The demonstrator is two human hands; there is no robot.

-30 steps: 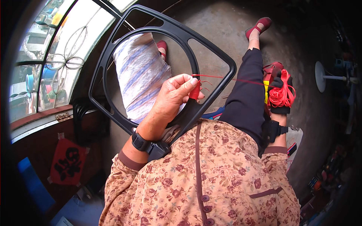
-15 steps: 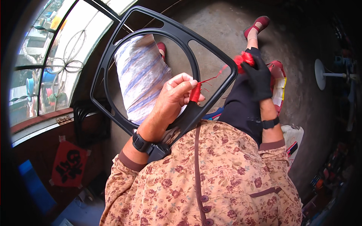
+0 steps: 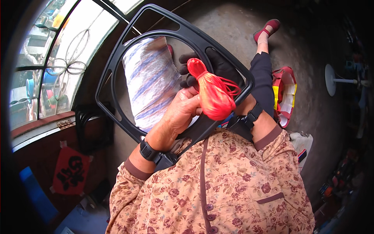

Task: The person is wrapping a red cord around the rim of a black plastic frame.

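Looking down from my head, I see an open red bag (image 3: 287, 80) with a yellow patch on the floor to my right, pale inside; I can't make out its contents. Near it is a whitish bag (image 3: 306, 140) with a small dark, red-edged thing (image 3: 302, 155) against it.

In front of me the red cord bundle (image 3: 215, 95) lies over the ring side of the black frame (image 3: 154, 11). Its narrow looped end points to the upper left, its fat end to the lower right, so its long axis slants between them. My left hand (image 3: 182, 109) is bent closed at the ring, thumb pressed in; the bundle hides whether I pinch cord too. My black-gloved right hand (image 3: 224, 68) is beneath the frame, its fingers curled and slightly parted beside the narrow end; I can't tell if they grip it. Striped cloth (image 3: 150, 82) shows through the ring.
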